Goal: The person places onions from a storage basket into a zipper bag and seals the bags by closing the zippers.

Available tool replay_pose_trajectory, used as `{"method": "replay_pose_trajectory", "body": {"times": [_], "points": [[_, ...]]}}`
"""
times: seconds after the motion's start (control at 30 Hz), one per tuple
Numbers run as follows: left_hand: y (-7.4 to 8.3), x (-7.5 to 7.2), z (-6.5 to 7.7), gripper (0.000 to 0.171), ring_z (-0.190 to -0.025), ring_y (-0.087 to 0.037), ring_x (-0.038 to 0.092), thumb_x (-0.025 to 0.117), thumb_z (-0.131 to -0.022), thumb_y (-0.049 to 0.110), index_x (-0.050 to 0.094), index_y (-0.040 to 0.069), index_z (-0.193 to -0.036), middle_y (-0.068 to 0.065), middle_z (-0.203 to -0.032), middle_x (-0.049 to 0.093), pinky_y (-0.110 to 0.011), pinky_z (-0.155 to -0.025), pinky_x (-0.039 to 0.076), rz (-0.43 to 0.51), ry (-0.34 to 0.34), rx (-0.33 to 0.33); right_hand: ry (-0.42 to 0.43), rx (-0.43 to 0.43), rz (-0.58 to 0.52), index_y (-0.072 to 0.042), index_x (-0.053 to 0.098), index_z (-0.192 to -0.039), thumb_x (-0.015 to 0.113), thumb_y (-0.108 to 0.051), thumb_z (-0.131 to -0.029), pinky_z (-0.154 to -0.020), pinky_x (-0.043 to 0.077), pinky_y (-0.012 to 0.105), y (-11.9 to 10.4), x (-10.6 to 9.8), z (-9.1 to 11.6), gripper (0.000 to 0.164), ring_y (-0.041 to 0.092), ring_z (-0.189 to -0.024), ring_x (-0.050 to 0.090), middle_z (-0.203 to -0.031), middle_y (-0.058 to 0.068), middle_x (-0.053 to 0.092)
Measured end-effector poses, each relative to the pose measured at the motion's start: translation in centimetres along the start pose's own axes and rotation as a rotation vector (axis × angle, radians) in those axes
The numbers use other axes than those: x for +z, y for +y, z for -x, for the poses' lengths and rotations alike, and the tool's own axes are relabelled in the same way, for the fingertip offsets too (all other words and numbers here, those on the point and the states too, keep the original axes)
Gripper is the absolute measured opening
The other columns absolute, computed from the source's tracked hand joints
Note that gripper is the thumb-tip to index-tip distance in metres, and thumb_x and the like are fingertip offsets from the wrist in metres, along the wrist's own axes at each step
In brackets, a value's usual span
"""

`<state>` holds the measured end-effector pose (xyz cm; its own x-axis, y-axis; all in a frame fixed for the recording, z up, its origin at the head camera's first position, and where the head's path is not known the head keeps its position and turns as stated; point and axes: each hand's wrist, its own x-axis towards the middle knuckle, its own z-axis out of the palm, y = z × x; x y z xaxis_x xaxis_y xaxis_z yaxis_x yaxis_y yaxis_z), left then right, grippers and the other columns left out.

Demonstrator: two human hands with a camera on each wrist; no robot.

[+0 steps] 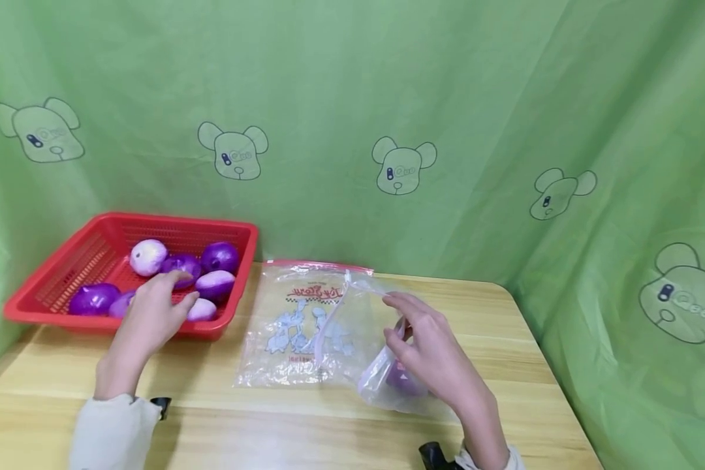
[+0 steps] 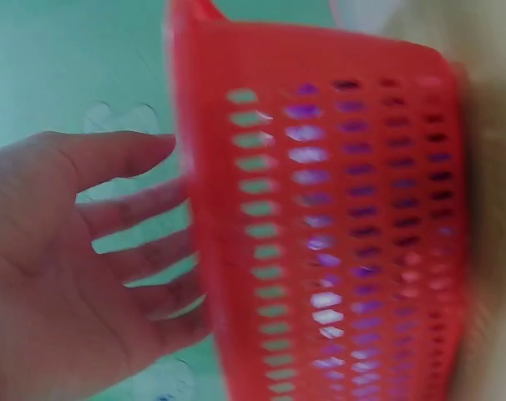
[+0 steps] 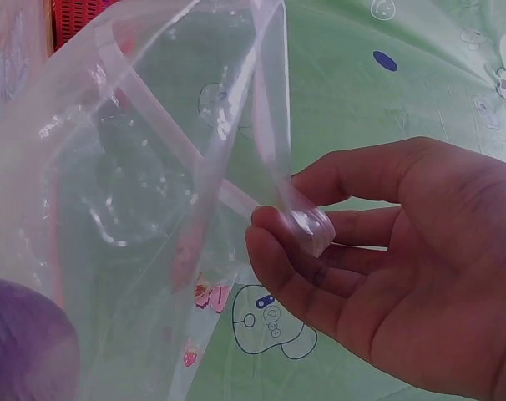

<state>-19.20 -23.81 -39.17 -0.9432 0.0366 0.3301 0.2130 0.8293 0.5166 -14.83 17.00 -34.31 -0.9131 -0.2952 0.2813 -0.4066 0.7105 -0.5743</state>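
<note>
My left hand reaches over the near rim of a red plastic basket, its fingers extended and holding nothing. Purple onions, several of them, some with pale ends, lie in the basket close to those fingers. From the left wrist view, the fingers pass behind the rim of the basket. On the right, my right hand grips the edge of a clear plastic bag. Inside that bag sits a purple onion, partly seen through the film. The bag's edge is bunched between thumb and fingers in the right wrist view.
A clear zip bag with red lettering and blue figures lies flat on the wooden table, between basket and right hand. A green curtain with bear-head prints hangs behind the table and along its right side.
</note>
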Motion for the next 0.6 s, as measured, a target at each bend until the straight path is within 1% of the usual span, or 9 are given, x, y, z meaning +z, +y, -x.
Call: {"method": "replay_pose_trajectory", "body": {"times": [0.17,0.27,0.37,0.5,0.53,0.6], "points": [[-1.7,0.4,0.1,0.047,-0.104,-0.055,0.057,0.068,-0.093,0.022,0.057,-0.010,-0.126,-0.033,-0.117,0.062,-0.063,-0.080,0.047,-0.042,-0.100,-0.119,0.004,0.005,0.000,-0.001,0.055,-0.138,0.071,0.003,-0.083,-0.057,0.053,0.021,0.2,0.0,0.2,0.057,0.008,-0.073,0.059,-0.124,0.008,0.062],[-2.2,0.5,0.1,0.055,-0.106,-0.058,0.055,0.070,-0.092,0.029,0.054,-0.010,-0.129,-0.034,-0.120,0.060,-0.064,-0.079,0.047,-0.060,-0.163,-0.173,0.004,0.003,0.004,-0.001,0.055,-0.138,0.071,0.003,-0.083,-0.058,0.053,0.021,0.2,-0.2,0.3,0.057,0.008,-0.073,0.059,-0.121,0.007,0.063],[-2.4,0.3,0.1,0.060,-0.107,-0.058,0.053,0.072,-0.090,0.030,0.053,-0.009,-0.131,-0.034,-0.121,0.060,-0.065,-0.081,0.046,-0.065,-0.203,-0.201,0.001,0.002,0.010,-0.001,0.055,-0.138,0.070,0.002,-0.084,-0.058,0.053,0.021,0.3,-0.4,0.3,0.056,0.009,-0.073,0.059,-0.117,0.006,0.063],[-2.5,0.1,0.1,0.062,-0.107,-0.057,0.052,0.072,-0.089,0.031,0.051,-0.009,-0.132,-0.033,-0.121,0.059,-0.065,-0.082,0.045,-0.066,-0.236,-0.224,-0.002,0.003,0.019,0.000,0.055,-0.138,0.070,0.002,-0.084,-0.058,0.053,0.021,0.4,-0.6,0.3,0.056,0.010,-0.072,0.058,-0.112,0.006,0.063],[-2.5,0.1,0.1,0.063,-0.107,-0.057,0.051,0.072,-0.089,0.031,0.051,-0.009,-0.133,-0.033,-0.122,0.058,-0.065,-0.083,0.044,-0.066,-0.247,-0.228,-0.003,0.001,0.022,0.000,0.055,-0.138,0.070,0.002,-0.084,-0.058,0.053,0.021,0.4,-0.7,0.3,0.056,0.010,-0.072,0.058,-0.111,0.006,0.063],[-2.5,0.0,-0.1,0.065,-0.110,-0.057,0.050,0.071,-0.090,0.033,0.049,-0.009,-0.134,-0.035,-0.127,0.055,-0.067,-0.085,0.043,-0.068,-0.273,-0.237,-0.006,-0.004,0.019,0.001,0.055,-0.137,0.070,0.002,-0.084,-0.059,0.053,0.021,0.4,-0.7,0.2,0.056,0.010,-0.072,0.058,-0.117,0.009,0.063]]}}
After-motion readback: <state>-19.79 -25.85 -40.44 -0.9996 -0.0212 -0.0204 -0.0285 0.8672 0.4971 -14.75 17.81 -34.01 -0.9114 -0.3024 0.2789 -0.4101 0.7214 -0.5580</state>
